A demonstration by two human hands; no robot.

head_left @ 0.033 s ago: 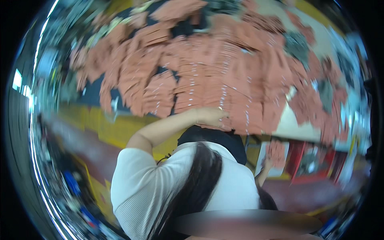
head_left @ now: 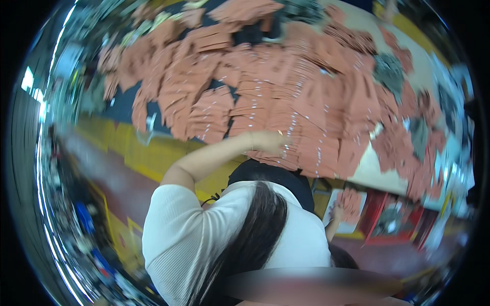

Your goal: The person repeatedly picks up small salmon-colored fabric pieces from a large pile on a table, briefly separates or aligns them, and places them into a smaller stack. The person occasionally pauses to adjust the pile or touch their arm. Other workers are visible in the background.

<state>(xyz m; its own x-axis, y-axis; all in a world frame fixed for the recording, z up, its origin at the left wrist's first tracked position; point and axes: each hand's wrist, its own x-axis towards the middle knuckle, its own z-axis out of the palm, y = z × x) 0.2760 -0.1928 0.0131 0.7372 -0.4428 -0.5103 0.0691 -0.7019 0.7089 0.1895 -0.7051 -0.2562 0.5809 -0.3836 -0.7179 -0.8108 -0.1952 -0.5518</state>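
Salmon-coloured fabric pieces [head_left: 255,109] lie in overlapping, fanned rows with small white marks along their edges. My left hand [head_left: 268,142] reaches across my front to the near ends of these rows. Its fingers point down at the cut edges and are blurred, so their grip does not show. Low on the right, my right hand [head_left: 337,210] is at the side of a smaller pile of salmon pieces [head_left: 350,205]. That pile rests on a white board [head_left: 332,204] below the table's edge. The right fingers are too small and partly hidden to read.
A dark green cloth [head_left: 389,74] lies among the salmon pieces at the right. A red crate [head_left: 376,210] with greyish contents stands beside the white board. Pale tabletop [head_left: 368,166] shows near the right front edge. Yellow floor markings [head_left: 148,153] run along the table's left front.
The view has turned slightly, and the fabric rows sit a little further right in it. My left hand has shifted slightly left over the rows. The right hand stays by its pile.
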